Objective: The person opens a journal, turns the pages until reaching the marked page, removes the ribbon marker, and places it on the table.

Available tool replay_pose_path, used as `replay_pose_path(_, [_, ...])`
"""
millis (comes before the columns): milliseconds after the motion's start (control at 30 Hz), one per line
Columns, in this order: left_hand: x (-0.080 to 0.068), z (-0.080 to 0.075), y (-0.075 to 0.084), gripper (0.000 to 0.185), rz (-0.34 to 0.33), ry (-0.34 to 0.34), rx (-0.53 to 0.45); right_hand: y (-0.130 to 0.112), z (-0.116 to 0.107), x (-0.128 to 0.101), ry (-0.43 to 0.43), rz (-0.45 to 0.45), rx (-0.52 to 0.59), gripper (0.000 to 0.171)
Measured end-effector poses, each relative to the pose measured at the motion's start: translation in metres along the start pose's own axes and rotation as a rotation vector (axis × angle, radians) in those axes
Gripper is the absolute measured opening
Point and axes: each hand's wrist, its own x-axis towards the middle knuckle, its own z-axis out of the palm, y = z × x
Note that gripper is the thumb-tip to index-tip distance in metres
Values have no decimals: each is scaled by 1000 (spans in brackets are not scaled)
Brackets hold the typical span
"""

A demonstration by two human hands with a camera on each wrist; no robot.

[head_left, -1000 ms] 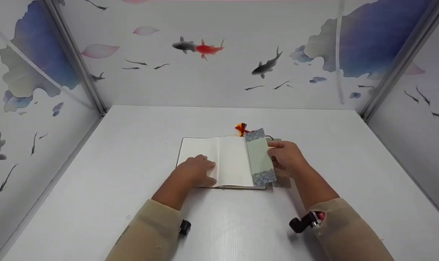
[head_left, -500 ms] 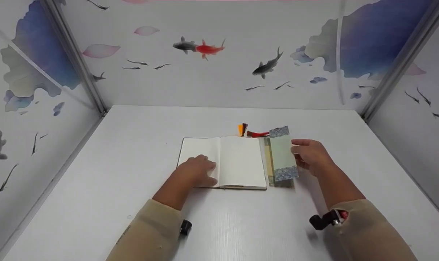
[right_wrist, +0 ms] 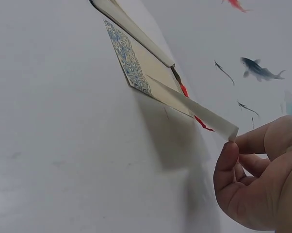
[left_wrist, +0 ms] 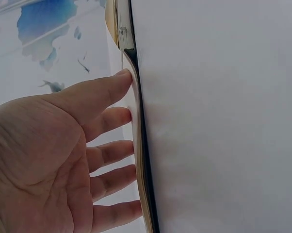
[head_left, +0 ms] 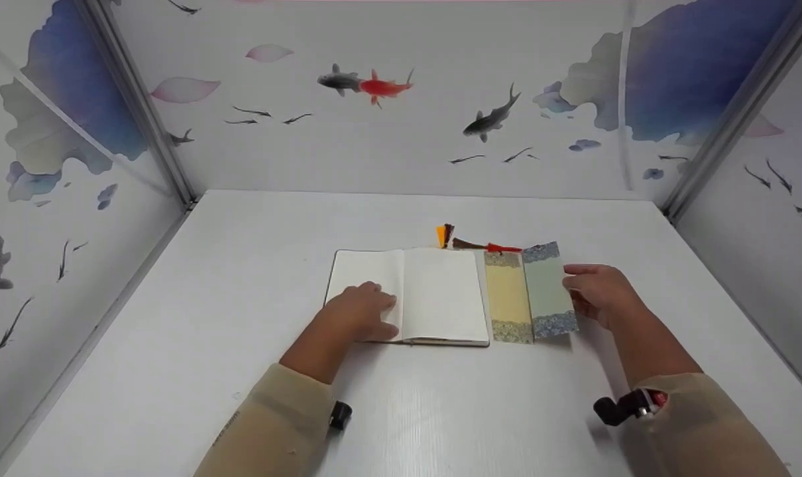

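Observation:
An open notebook with blank cream pages lies at mid-table. My left hand rests on its left page; in the left wrist view the fingertips and thumb press along the page surface, fairly straight. My right hand pinches the right edge of a pale green bookmark with blue patterned ends between thumb and forefinger. In the right wrist view that bookmark is tilted, its pinched edge raised off the table. Just left of it, beside the notebook, lies a yellow bookmark with patterned ends.
A red and brown tassel runs along the tops of the bookmarks. Orange and dark tassel ends stick out behind the notebook. White panels painted with fish enclose the white table at the back and sides.
My right hand has drawn the green bookmark rightward off the notebook's right page and past the yellow bookmark, which now shows fully. The left hand has stayed on the left page.

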Motion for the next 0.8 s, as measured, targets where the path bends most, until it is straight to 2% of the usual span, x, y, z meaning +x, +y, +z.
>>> replay_pose_path(233, [-2, 0, 1, 66, -10, 7, -12, 6, -2, 5, 17, 39, -73, 58])
replay_pose_path(667, [-2, 0, 2, 66, 13, 10, 9, 12, 4, 4, 78, -44, -183, 53])
replay_pose_path(800, [-2, 0, 2, 67, -6, 13, 0, 9, 7, 1, 94, -50, -233, 55])
